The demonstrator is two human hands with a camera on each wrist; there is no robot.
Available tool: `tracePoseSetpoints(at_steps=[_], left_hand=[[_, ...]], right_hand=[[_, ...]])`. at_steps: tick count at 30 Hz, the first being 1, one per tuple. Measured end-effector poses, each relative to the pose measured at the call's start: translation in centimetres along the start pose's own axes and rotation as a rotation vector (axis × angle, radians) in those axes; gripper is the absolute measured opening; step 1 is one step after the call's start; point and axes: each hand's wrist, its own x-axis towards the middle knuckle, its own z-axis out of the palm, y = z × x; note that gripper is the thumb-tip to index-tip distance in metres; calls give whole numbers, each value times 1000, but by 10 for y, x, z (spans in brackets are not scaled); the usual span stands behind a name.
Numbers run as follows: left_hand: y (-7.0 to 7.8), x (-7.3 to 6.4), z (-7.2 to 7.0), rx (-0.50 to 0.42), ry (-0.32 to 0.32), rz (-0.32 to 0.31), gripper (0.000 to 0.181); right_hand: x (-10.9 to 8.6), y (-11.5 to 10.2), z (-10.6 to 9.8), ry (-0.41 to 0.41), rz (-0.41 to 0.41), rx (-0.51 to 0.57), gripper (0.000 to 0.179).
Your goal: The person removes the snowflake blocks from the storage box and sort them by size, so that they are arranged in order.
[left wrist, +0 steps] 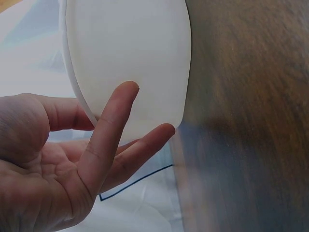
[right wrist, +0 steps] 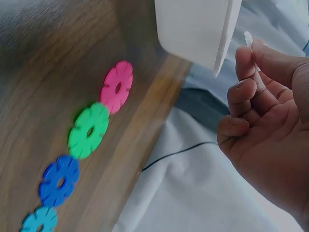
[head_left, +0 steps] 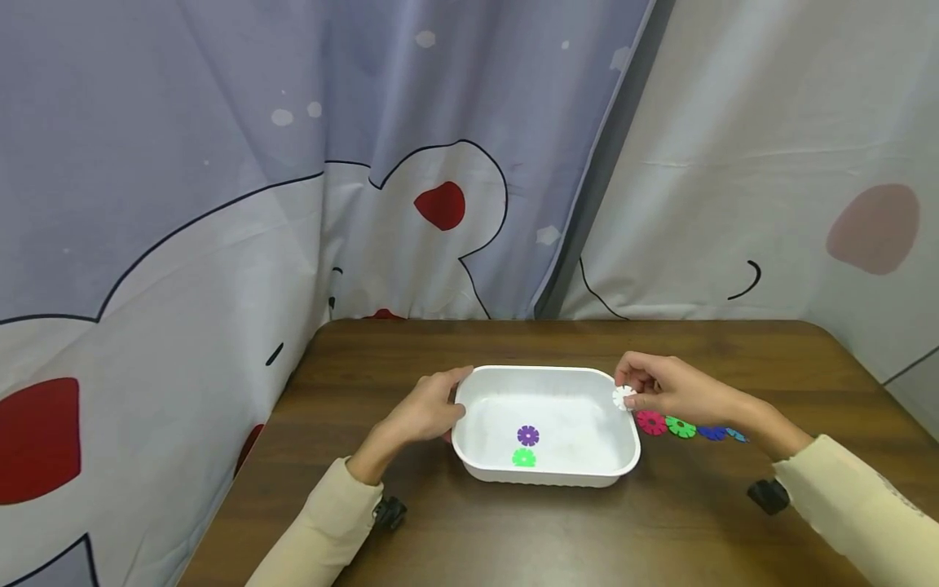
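A white plastic tray stands on the wooden table. At its left end my left hand holds the rim. In the left wrist view the thumb goes over the edge while the fingers lie against the outer wall. Above the tray's right rim, my right hand pinches a white flower-shaped disc between thumb and index finger. The right wrist view shows that disc edge-on, with the other fingers curled. Inside the tray lie a purple flower disc and a green flower disc.
To the right of the tray, a row of flower discs runs across the table: pink, green, dark blue and light blue. A patterned curtain hangs behind the table's far edge.
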Motion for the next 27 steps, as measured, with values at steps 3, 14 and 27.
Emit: tracePoseSetpoints(at_steps=[3, 14, 27], left_hand=[[0, 0, 0, 1, -3, -9, 67], [1, 1, 0, 12, 7, -21, 66], [1, 1, 1, 8, 2, -22, 67]], right_hand=[[-7, 4, -5, 14, 10, 12, 19], [-33, 25, -17, 89, 80, -16, 18], [-60, 51, -28, 132, 151, -29, 18]])
